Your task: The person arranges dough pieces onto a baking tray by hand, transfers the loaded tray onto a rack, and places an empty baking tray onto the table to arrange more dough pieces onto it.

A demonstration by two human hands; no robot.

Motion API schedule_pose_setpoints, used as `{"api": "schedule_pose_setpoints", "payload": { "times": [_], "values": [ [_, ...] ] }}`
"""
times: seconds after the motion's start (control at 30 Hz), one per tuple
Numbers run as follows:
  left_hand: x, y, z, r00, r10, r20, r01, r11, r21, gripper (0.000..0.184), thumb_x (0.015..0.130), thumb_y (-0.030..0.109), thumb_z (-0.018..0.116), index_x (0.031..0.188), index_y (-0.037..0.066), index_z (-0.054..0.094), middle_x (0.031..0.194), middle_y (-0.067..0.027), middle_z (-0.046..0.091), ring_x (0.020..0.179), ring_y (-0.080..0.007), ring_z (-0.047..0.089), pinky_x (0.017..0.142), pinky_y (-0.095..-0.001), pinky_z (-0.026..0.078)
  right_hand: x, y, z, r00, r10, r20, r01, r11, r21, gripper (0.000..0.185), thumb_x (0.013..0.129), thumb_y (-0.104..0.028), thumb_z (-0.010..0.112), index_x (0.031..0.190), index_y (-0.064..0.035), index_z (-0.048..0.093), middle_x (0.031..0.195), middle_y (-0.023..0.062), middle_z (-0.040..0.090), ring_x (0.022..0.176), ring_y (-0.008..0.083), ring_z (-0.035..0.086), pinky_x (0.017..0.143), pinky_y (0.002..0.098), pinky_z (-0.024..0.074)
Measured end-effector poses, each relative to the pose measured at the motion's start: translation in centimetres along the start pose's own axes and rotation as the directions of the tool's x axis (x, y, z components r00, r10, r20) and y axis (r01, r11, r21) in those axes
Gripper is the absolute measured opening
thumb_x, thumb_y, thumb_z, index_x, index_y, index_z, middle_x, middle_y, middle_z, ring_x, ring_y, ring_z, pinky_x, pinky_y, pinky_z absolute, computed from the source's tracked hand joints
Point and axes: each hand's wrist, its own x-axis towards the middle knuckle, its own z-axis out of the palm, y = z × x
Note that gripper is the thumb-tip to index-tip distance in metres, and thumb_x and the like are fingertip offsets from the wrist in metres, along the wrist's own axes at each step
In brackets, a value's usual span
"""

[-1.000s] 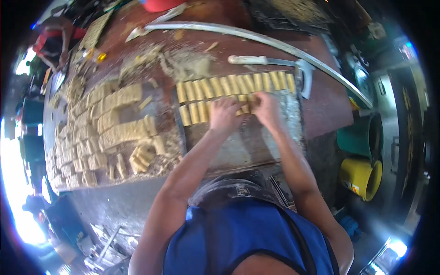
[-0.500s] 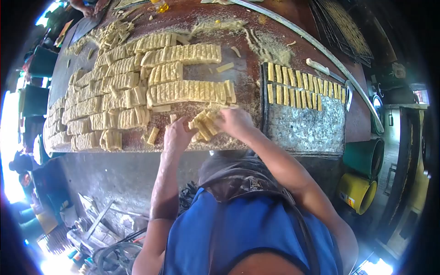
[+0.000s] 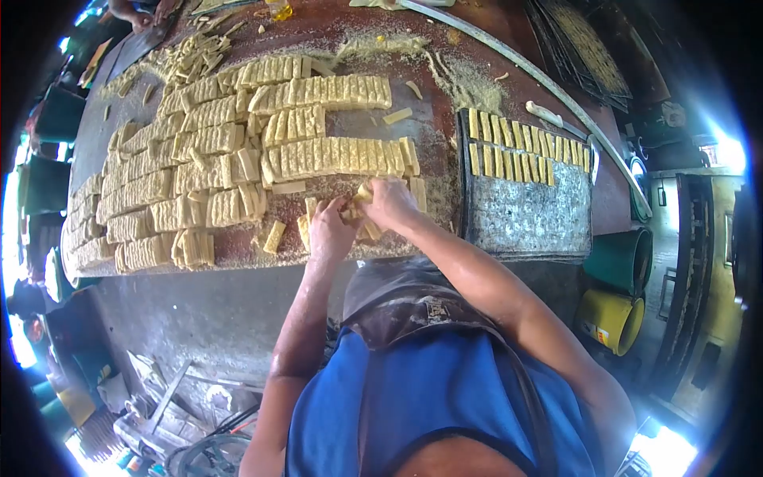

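Near the table's front edge my left hand [image 3: 332, 230] and my right hand [image 3: 391, 205] meet, fingers closed over a small loose bunch of pale yellow dough sticks. One dough stick [image 3: 364, 192] shows at my right fingertips; others are partly hidden under the hands. Just left of my left hand, a few sticks stick out, and a single loose stick [image 3: 275, 237] lies farther left. Behind the hands runs a long row of dough sticks [image 3: 334, 159] set side by side. More such rows [image 3: 171, 167] cover the left part of the table.
On the right lies a dark metal tray [image 3: 532, 219] with two lines of sticks along its far side. Beyond it are a knife [image 3: 548, 115] and a long curved metal strip [image 3: 524, 57]. Crumbs [image 3: 477, 91] dust the tabletop. Another person's hands [image 3: 147, 16] show at the far left.
My hands have drawn closer together over the bunch, my left hand moving right. The bunch, visible between them before, is now mostly covered. The view has shifted slightly.
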Motion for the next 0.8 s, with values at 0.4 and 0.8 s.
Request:
{"api": "schedule_pose_setpoints", "payload": {
  "times": [0.4,0.8],
  "values": [
    [-1.0,0.8,1.2,0.983,-0.130,-0.132,0.114,0.986,-0.124,0.050,0.074,0.013,0.084,0.120,0.004,0.066,0.111,-0.0149,0.068,0.100,-0.0290,0.067,0.087,-0.0395,0.053,-0.9,-2.1,-1.7,0.988,-0.092,0.128,0.096,0.995,-0.026,0.047,0.088,-0.020,0.062,0.128,0.0014,0.051,0.113,0.0238,0.067,0.104,0.0369,0.067,0.090,0.0458,0.0546],
    [-2.6,3.4,3.7,0.898,-0.392,-0.199,0.296,0.874,-0.385,0.048,0.078,0.010,0.081,0.123,0.005,0.065,0.118,-0.0130,0.069,0.105,-0.0244,0.068,0.090,-0.0354,0.053,1.8,2.6,-1.8,0.882,-0.461,0.100,0.435,0.877,0.205,0.034,0.078,-0.017,0.070,0.108,-0.0032,0.066,0.101,0.0217,0.070,0.093,0.0329,0.070,0.085,0.0402,0.0555]
  ]
}}
